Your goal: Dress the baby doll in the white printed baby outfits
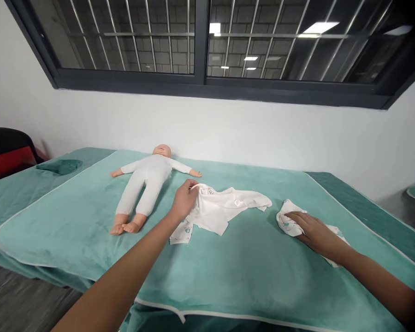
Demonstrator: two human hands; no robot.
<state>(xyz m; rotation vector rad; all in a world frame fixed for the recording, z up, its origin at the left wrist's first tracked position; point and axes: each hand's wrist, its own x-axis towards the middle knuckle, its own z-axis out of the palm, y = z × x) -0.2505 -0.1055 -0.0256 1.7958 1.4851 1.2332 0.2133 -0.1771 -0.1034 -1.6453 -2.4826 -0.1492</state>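
Note:
My left hand (pixel 186 199) pinches the upper left edge of a white baby shirt (pixel 216 207), which lies spread on the green cover. A small print shows near the pinched edge, and a patterned piece of cloth (pixel 181 234) sticks out beneath its left side. My right hand (pixel 314 230) is closed over a bunched white baby garment (pixel 287 221) with a green print. Part of that garment comes out under my wrist; its exact kind is hidden by the folds. A baby doll (pixel 147 177) with a white cloth body lies on its back, arms spread, left of the shirt.
The green cover (pixel 228 276) with white piping lies over a bed or table against a white wall. A folded dark green cloth (pixel 59 166) rests at the left, near a black and red chair (pixel 10 150). A dark-framed window (pixel 204 46) with bars is above.

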